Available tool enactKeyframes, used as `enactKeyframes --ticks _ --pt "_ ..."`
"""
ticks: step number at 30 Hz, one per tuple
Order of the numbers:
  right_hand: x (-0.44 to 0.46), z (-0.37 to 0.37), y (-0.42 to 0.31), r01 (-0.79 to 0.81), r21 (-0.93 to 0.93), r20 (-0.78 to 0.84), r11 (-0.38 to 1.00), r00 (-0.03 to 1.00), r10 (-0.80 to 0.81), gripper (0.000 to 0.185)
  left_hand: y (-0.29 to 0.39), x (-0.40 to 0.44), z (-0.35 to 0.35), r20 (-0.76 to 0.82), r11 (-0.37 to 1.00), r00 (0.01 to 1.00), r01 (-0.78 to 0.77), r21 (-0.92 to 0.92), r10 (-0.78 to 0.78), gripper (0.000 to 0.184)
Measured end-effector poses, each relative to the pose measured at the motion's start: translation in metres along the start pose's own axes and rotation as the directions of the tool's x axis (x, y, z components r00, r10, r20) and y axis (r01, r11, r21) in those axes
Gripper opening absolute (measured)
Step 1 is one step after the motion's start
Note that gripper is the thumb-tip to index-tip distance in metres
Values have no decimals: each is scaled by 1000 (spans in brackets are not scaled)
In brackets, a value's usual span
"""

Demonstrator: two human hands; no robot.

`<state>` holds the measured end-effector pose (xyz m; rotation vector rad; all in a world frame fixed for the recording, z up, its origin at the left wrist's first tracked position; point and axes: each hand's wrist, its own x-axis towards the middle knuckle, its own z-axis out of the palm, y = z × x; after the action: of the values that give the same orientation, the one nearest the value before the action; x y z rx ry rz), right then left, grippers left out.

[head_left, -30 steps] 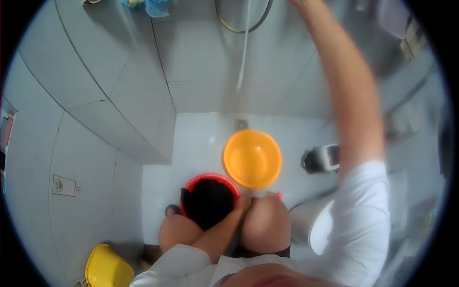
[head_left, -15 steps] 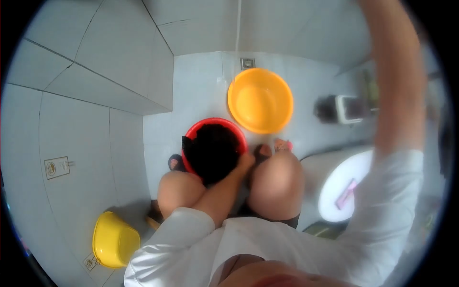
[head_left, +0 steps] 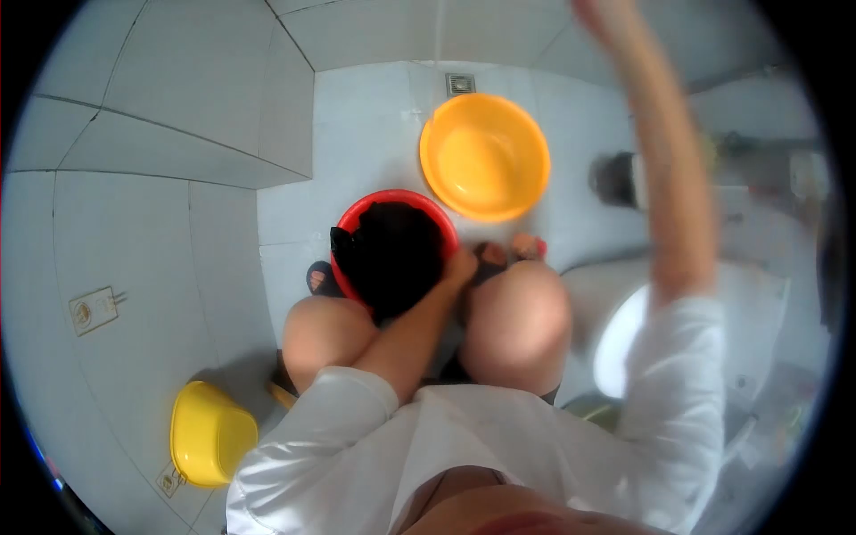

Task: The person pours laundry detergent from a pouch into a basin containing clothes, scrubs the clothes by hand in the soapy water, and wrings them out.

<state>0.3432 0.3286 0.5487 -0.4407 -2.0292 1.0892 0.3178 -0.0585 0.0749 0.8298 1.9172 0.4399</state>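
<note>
A red basin (head_left: 399, 195) full of black cloth (head_left: 390, 259) is between my knees, just above the floor or on it; I cannot tell which. My left hand (head_left: 460, 266) is closed on the basin's right rim, its arm crossing in front of me. Part of the black cloth hangs over the rim at the left and bottom. High up at the top edge, my right hand (head_left: 603, 16) is blurred and partly cut off, with the arm stretched out, so its fingers cannot be made out. An orange-yellow basin (head_left: 484, 159) stands just beyond the red one and holds no cloth.
A floor drain (head_left: 460, 84) lies by the far wall. At lower left a yellow bucket (head_left: 212, 435) hangs or rests near a wall fixture (head_left: 167, 482). Another wall fixture (head_left: 94, 310) is higher up. To the right is a toilet (head_left: 621, 343) and a dark brush-like object (head_left: 613, 179).
My right arm has swung left and farther up, toward the far wall. The left hand stays on the red basin's rim. The view has tilted slightly.
</note>
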Motion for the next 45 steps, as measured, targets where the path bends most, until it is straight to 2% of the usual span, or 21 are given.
enactKeyframes --ticks 1,2,3,4,5,7,9,11,14,16,19,25,29,32,34,38,40,41,43,44,45 --pt "-59 20 63 -110 -240 67 964 989 129 34 -3 -2 -3 6 1000 1000 5 3 -5 32" --pt "-123 74 77 -363 44 -9 931 931 364 13 -8 -7 -8 7 999 999 34 19 -34 31" --pt "-201 113 145 -506 150 76 849 862 501 13 -10 -6 -13 2 998 998 59 35 -60 30" --pt "-278 139 230 -579 -230 154 783 772 616 22 -13 -7 -16 2 997 998 64 38 -64 30" --pt "-325 157 214 -498 -362 168 788 797 581 36 -17 -7 -20 -16 998 999 43 39 -42 29" --pt "-368 182 208 -372 -611 137 699 819 557 43 -25 -6 -21 -27 998 999 33 54 -31 28" --pt "-393 199 219 -315 -625 131 715 860 493 46 -35 -7 -22 -105 999 994 -38 25 41 26" --pt "-412 214 233 -257 -641 125 723 895 429 48 -36 -10 -21 -103 998 992 -68 -9 67 25" --pt "-429 232 251 -246 -717 134 653 870 475 47 -44 -10 -10 -85 992 991 -109 -70 103 23" --pt "-424 237 248 -294 -786 134 544 777 614 42 -51 -10 -11 -72 989 991 -119 -86 113 22" --pt "-414 234 242 -326 -746 45 580 845 533 39 -50 -14 -14 -81 989 989 -130 -74 124 22" --pt "-384 228 248 -314 -784 65 536 817 573 39 -51 -9 -13 -82 994 992 -103 -36 99 22" --pt "-382 231 258 -309 -764 61 566 839 541 41 -50 -10 -11 -43 995 994 -99 -15 99 22" --pt "-377 233 247 -369 -732 53 573 807 588 41 -53 -11 -15 -26 995 994 -104 -10 104 22" --pt "-390 236 224 -310 -623 -159 718 949 272 43 -53 -15 -24 -5 994 994 -111 6 111 22" --pt "-442 204 137 -371 -686 -236 626 927 291 58 -47 -22 -35 -2 998 998 -64 8 64 26" --pt "-482 191 112 -634 -659 -595 404 768 235 74 -48 -14 -32 8 998 999 -34 58 34 29" --pt "-497 186 109 -648 -657 -611 384 757 233 74 -48 -10 -28 30 997 998 -49 66 47 29" --pt "-549 187 112 -781 -543 -725 308 621 298 86 -38 -14 -24 50 993 994 -97 61 94 29" --pt "-571 183 116 -837 -461 -658 294 545 519 74 -26 -20 -26 93 994 991 -104 30 101 28" --pt "-561 174 106 -888 -401 -624 225 445 642 63 -16 -17 -25 118 991 985 -130 41 125 28"
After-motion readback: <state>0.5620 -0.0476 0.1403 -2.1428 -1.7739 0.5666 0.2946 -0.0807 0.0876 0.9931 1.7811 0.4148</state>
